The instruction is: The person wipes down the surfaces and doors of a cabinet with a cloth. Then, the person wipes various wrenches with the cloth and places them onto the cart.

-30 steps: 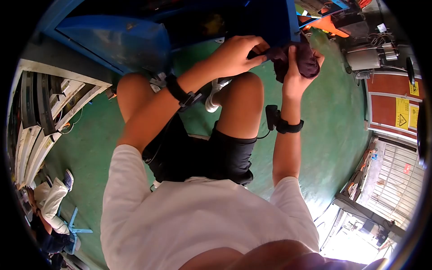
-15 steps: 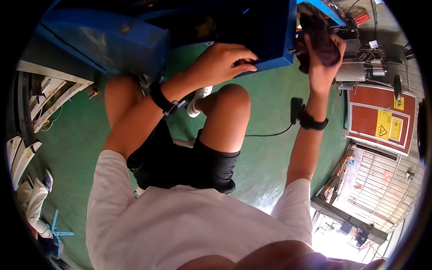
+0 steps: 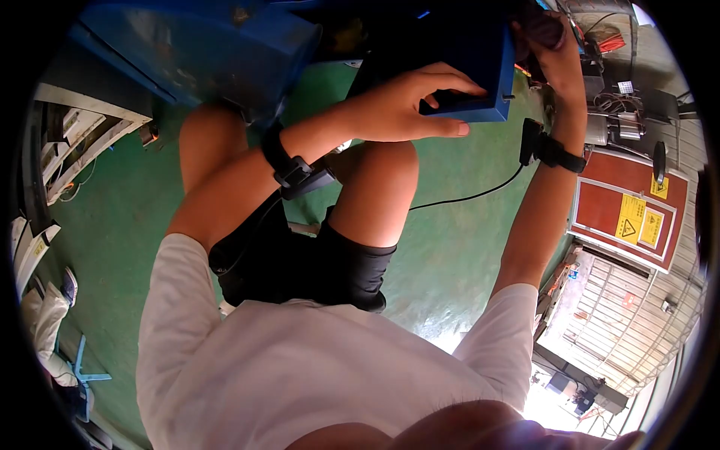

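My left hand (image 3: pixel 420 105) rests at the lower edge of a blue metal panel (image 3: pixel 480 112), its thumb below the edge and its fingers above, spread apart with nothing held between them. Higher up on the right, my right hand (image 3: pixel 553 49) is wrapped round a dark maroon cloth (image 3: pixel 541 28), beside the right side of the blue panel. Part of the cloth is hidden by shadow and the fingers. Each wrist wears a black strap with a small device.
A worn blue metal cover (image 3: pixel 202 56) fills the upper left. White metal racks (image 3: pixel 82 142) stand at the left, with a seated person (image 3: pixel 49 322) below them. A red cabinet (image 3: pixel 607 191) with yellow labels is at the right. A cable (image 3: pixel 472 198) runs from my right wrist.
My right hand has moved up and to the right with the cloth. My left hand has let go of the cloth, moved to the panel's edge and spread its fingers.
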Tool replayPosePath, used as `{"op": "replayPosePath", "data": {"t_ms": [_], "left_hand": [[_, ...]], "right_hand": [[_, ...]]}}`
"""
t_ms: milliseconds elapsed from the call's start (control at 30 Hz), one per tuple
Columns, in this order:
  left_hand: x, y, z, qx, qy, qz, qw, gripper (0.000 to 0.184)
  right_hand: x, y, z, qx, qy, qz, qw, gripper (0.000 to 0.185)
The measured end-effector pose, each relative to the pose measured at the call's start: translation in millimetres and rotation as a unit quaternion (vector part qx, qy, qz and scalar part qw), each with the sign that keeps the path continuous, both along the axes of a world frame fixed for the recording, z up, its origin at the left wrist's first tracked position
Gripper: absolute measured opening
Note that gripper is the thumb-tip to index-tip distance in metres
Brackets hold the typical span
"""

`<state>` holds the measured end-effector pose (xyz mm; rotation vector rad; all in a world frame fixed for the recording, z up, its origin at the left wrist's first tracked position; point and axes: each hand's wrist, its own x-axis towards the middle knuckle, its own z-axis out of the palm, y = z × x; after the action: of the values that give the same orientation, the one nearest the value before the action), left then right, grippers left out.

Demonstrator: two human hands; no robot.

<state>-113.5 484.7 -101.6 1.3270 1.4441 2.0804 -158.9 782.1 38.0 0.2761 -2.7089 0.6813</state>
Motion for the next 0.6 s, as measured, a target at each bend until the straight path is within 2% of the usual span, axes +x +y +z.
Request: {"op": "replayPosePath", "data": {"t_ms": [133,233,300,333,400,500,533,600], "left_hand": [[-0.6,2.8,2.0,-0.004,0.002,-0.048,0.999,0.059],[-3.3,5.4,2.4,-0.002,-0.021,-0.032,0.999,0.055],[-7.0,8.4,1.4,0.005,-0.057,-0.060,0.997,0.050],[-8.3,10.2,0.8,0.014,-0.093,-0.089,0.992,0.045],[-10.1,14.1,-1.6,0.038,-0.095,-0.090,0.991,0.042],[-12.2,15.2,-3.2,0.055,-0.097,-0.083,0.990,0.039],[-12.7,14.4,-2.9,0.046,-0.097,-0.079,0.991,0.038],[-13.7,13.6,-2.5,0.043,-0.088,-0.069,0.993,0.037]], "right_hand": [[-1.1,6.3,-0.2,-0.028,-0.021,0.018,0.999,0.039],[-2.2,-8.4,-0.3,-0.074,-0.057,0.002,0.996,0.040],[-6.1,-27.9,0.8,0.047,0.107,0.112,0.987,0.034],[-1.1,-46.8,6.4,0.047,0.107,0.110,0.987,0.034],[11.8,-81.0,18.9,-0.124,-0.038,-0.024,0.991,0.033],[9.4,-76.8,18.8,-0.160,-0.091,-0.024,0.983,0.034],[9.3,-76.4,18.6,-0.160,-0.091,-0.024,0.983,0.034],[10.5,-78.1,18.9,-0.047,-0.065,-0.100,0.992,0.035]]}}
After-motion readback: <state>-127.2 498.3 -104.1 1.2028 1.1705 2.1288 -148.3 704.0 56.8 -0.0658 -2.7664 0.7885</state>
